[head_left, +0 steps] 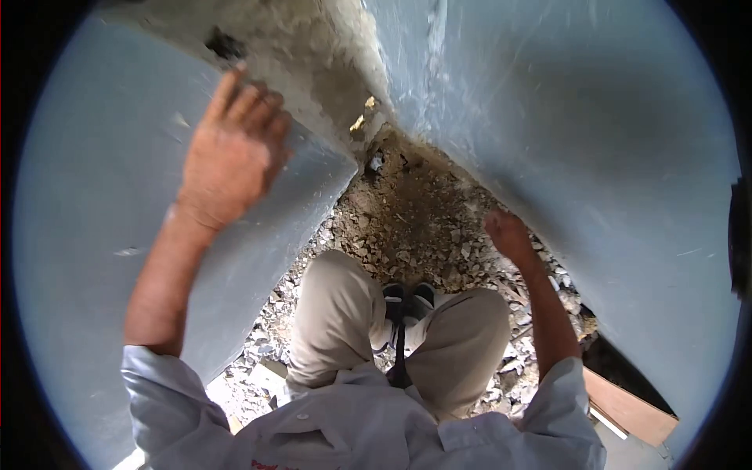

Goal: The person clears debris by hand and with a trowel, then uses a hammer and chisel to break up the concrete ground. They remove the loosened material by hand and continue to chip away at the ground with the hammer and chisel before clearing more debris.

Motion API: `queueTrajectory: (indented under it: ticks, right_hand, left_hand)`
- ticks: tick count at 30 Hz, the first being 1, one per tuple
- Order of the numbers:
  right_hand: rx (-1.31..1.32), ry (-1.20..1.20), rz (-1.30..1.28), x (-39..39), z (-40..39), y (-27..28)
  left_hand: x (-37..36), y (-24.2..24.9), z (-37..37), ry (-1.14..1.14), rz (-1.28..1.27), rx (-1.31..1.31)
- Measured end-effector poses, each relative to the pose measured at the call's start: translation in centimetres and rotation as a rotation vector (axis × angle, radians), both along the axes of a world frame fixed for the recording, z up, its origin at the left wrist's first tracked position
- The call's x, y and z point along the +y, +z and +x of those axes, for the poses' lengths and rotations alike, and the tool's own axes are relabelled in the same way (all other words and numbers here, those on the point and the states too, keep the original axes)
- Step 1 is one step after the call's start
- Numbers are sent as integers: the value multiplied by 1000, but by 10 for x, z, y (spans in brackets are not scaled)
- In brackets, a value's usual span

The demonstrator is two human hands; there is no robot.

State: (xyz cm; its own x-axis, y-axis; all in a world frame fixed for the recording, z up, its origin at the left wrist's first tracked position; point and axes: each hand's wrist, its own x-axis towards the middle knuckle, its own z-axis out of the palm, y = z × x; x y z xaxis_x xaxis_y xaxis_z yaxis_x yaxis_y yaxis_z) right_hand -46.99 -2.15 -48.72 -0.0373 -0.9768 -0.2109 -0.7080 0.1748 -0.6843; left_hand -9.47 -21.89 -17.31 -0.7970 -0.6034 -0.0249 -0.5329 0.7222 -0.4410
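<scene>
My left hand (233, 157) is raised at the upper left, index finger stretched out and the other fingers loosely bent, with nothing in it. Its index fingertip is right at the lower edge of a dark hole (225, 45) in the rough concrete wall (313, 47). Lower down on the right, my right hand (507, 233) is curled into a loose fist beside the blue-grey panel (627, 180), and nothing sticks out of it.
Another blue-grey panel (86, 180) slants along the left. Broken stone and gravel (407, 227) cover the ground between the panels, under my bent knees (333, 313) and dark shoes (407, 301). A brown board (630, 407) lies at the lower right.
</scene>
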Motion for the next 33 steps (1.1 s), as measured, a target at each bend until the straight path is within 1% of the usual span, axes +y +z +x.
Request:
queueTrajectory:
  ticks: [1,3,7,9,12,14,16,18,19,21,23,24,27,30,32,33]
  right_hand:
    - [-8,23,-7,-15,0,-15]
    - [-66,51,-24,-34,6,-22]
    - [-39,-4,-52,-31,10,-44]
    - [-32,-21,-67,-15,10,-51]
    - [-128,-120,-73,21,2,-63]
    - [-183,-214,-81,48,-2,-60]
    - [-243,-281,-97,71,1,-62]
    - [-293,-346,-131,91,1,-68]
    - [-305,-370,-180,100,3,-70]
    - [-308,-438,-247,112,10,-78]
    - [-342,-497,-287,136,21,-96]
    - [-382,-516,-314,149,27,-106]
    - [-461,-664,-132,182,50,-89]
    - [-259,-824,-438,225,47,-67]
    - [186,-993,-545,266,28,-44]
    - [262,-1092,-530,290,13,-44]
  left_hand:
    - [0,-5,1,-32,-55,14]
    - [1,-16,1,-66,-123,62]
    - [0,-32,2,-142,-239,68]
    - [4,-36,0,-166,-268,47]
    - [-5,-39,6,-166,-295,21]
    - [-4,-39,4,-194,-275,30]
    - [-2,-40,6,-188,-260,36]
    - [-1,-36,9,-132,-280,-15]
    - [-3,-38,5,-129,-283,-26]
    - [-19,-48,9,-314,-406,75]
    - [-43,-52,22,-239,-361,44]
    - [-49,-60,31,-212,-389,103]
    - [-59,-67,48,-182,-421,154]
    - [-54,-59,40,-95,-381,90]
    - [-57,-60,42,-74,-361,84]
    - [-71,-69,54,-165,-482,121]
